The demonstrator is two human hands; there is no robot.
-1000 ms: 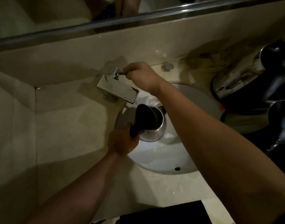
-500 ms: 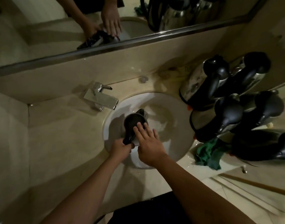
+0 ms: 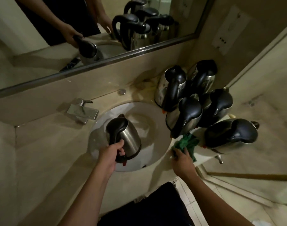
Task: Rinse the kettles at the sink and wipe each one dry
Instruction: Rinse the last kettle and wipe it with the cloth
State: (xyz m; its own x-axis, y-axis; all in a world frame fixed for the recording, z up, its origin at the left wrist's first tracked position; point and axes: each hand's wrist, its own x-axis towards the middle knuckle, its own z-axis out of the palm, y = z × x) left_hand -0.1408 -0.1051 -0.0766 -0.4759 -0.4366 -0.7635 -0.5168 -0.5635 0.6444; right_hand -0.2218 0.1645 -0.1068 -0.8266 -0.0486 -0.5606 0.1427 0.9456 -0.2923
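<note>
My left hand [image 3: 112, 150] grips the black handle of a steel kettle [image 3: 129, 138], lid closed, held tilted over the white sink basin [image 3: 149, 115]. My right hand [image 3: 180, 156] pinches a crumpled green cloth [image 3: 187, 143] lying on the counter at the basin's right rim. Several more steel kettles with black lids [image 3: 186, 118] stand packed together on the counter to the right, close behind the cloth.
A chrome tap [image 3: 81, 110] sits at the basin's back left, with no water seen running. A mirror [image 3: 90, 30] runs along the back wall. The beige counter [image 3: 46, 144] stretches to the left. The counter's front edge is by my body.
My right hand left the tap lever, touched the kettle lid, then moved right onto the green cloth. The kettle lid went shut and the kettle rose and tilted in my left hand.
</note>
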